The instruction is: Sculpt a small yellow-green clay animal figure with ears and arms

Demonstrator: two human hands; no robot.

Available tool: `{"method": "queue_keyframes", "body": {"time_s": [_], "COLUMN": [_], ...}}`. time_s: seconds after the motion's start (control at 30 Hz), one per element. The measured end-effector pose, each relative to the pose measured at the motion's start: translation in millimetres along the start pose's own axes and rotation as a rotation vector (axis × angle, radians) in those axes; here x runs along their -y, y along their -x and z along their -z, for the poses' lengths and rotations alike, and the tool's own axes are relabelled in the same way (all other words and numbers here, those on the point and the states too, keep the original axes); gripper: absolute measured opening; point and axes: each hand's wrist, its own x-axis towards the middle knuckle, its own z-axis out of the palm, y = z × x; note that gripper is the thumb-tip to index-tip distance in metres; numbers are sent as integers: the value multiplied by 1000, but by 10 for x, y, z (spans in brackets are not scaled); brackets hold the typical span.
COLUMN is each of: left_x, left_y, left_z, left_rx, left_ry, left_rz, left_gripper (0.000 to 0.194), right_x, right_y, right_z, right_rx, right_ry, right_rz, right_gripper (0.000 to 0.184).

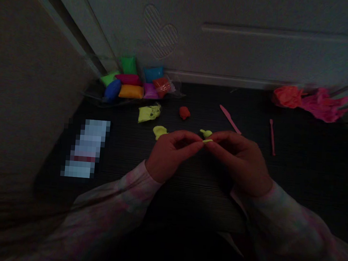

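Between the fingertips of my left hand (174, 150) and my right hand (240, 160) is a small flat piece of yellow modelling clay (207, 141). Both hands pinch it above the dark table. Just behind it lies a rounded yellow clay shape (206, 133) with a short nub, partly hidden by my right fingers. A larger yellow clay lump (160, 132) rests behind my left hand, which covers part of it. Farther back are a red clay lump (184, 113) and an opened yellow clay packet (148, 113).
Several coloured clay packets (131, 91) lie in clear plastic at the back left. A phone (86, 147) with a blurred screen is at left. A pink plastic knife (229, 118) and a thin pink tool (272, 137) lie right of centre. Crumpled pink-orange material (288, 96) sits back right.
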Motion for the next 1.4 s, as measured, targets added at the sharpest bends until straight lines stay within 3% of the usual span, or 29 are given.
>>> {"method": "queue_keyframes", "body": {"time_s": [0.3, 0.8, 1.03, 1.4], "left_x": [8, 61, 11, -21], "left_y": [46, -9, -17, 3], "left_z": [-10, -16, -1, -6], "left_rx": [-40, -37, -46, -77], "left_ry": [-99, 180, 108, 11], "left_rz": [-137, 51, 106, 94], "left_gripper": [16, 16, 13, 14], "right_x": [-19, -22, -31, -20], "right_y": [-15, -15, -14, -10], "right_z": [-7, 0, -5, -7], "right_rx": [31, 10, -21, -35], "right_ry": [-52, -57, -52, 23], "right_rz": [-26, -41, -28, 4], "right_gripper": [8, 5, 11, 7]}}
